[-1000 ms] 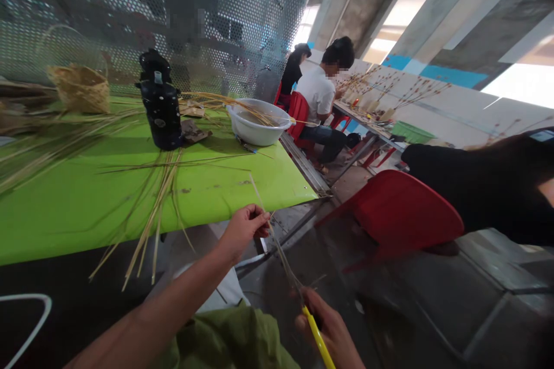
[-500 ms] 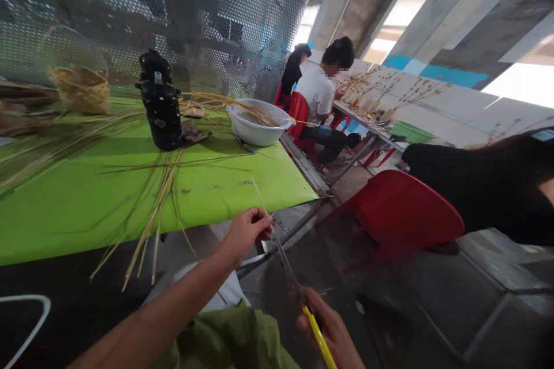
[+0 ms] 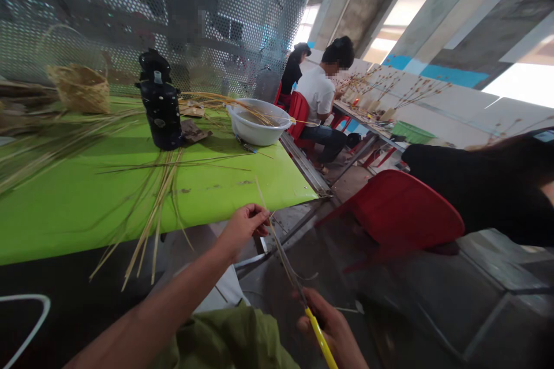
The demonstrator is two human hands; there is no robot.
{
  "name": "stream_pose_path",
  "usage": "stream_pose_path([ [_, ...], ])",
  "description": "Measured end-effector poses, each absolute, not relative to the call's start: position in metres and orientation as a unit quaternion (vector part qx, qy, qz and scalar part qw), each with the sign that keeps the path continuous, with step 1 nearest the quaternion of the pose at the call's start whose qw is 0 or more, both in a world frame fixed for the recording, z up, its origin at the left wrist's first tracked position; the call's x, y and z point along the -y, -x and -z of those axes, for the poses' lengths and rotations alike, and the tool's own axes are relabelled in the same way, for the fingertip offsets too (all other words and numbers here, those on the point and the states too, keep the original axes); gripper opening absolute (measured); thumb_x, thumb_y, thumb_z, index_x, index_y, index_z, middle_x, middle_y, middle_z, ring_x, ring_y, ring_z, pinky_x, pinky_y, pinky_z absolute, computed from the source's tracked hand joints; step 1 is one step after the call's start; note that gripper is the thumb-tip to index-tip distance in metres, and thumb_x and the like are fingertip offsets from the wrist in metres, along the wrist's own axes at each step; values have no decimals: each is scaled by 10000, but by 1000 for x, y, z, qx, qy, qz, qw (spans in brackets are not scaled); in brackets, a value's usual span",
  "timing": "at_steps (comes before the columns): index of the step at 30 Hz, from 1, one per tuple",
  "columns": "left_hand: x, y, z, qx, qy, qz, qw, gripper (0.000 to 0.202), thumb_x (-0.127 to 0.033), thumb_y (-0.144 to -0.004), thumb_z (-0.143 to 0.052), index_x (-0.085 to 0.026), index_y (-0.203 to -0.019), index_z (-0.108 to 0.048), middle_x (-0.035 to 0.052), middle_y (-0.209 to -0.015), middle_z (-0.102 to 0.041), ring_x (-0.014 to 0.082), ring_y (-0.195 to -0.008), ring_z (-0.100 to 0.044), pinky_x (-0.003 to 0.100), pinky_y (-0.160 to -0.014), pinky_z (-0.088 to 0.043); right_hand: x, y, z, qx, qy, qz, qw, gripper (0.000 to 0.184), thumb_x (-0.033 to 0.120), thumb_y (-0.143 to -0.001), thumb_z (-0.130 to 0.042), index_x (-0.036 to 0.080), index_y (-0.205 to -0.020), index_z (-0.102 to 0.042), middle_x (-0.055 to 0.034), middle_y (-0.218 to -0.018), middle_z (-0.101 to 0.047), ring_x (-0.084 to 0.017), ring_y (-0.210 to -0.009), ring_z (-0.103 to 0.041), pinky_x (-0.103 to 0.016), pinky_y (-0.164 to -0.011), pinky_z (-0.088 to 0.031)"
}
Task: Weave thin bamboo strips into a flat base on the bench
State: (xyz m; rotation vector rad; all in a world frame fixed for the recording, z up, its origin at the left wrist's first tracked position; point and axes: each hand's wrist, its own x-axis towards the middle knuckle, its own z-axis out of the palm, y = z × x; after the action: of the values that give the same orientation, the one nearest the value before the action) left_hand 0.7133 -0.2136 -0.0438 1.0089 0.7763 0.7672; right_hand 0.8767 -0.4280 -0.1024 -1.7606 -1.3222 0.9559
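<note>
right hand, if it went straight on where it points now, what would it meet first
Probably the left hand, which pinches a thin strip; the yellow-handled tool in the right hand points towards it, though depth along that line is unclear.

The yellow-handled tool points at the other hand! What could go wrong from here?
1. The yellow-handled tool in the right hand points toward the left hand, so a slip might hurt those fingers.
2. The pale strip pinched in the left hand looks very thin, so it could snap or split.
3. Loose strips hang over the edge of the green table; a bump might knock them down.
</note>
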Motion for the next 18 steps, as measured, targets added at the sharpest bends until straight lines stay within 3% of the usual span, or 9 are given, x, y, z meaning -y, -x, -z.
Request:
stream_pose_path([
  [7, 209, -713, 44, -350, -459, -362, 732, 346, -422, -679, -787, -161, -739, -567, -16, -655, -638, 85, -522, -588, 216, -548, -502, 428, -874, 96, 542, 672, -377, 336, 439, 533, -866, -549, 177, -1100, -653, 14, -710, -484, -135, -624, -413, -227, -562, -344],
  [13, 214, -714, 45, -338, -464, -359, 736, 375, -436, -648, -808, -156, -714, -568, -21, -635, -621, 86, -537, -576, 230, -572, -525, 425, -868, 89, 557, 672, -346, 344, 404, 558, -856, -546, 186, -970, -655, 27, -682, -431, -133, -614, -381, -224, -553, -333],
  [18, 219, -716, 46, -337, -465, -349, 740, 371, -426, -640, -815, -152, -701, -573, -15, -631, -627, 87, -534, -579, 230, -570, -526, 423, -866, 97, 513, 689, -351, 372, 416, 573, -823, -579, 199, -969, -689, 18, -652, -470, -137, -583, -403, -225, -545, -366],
])
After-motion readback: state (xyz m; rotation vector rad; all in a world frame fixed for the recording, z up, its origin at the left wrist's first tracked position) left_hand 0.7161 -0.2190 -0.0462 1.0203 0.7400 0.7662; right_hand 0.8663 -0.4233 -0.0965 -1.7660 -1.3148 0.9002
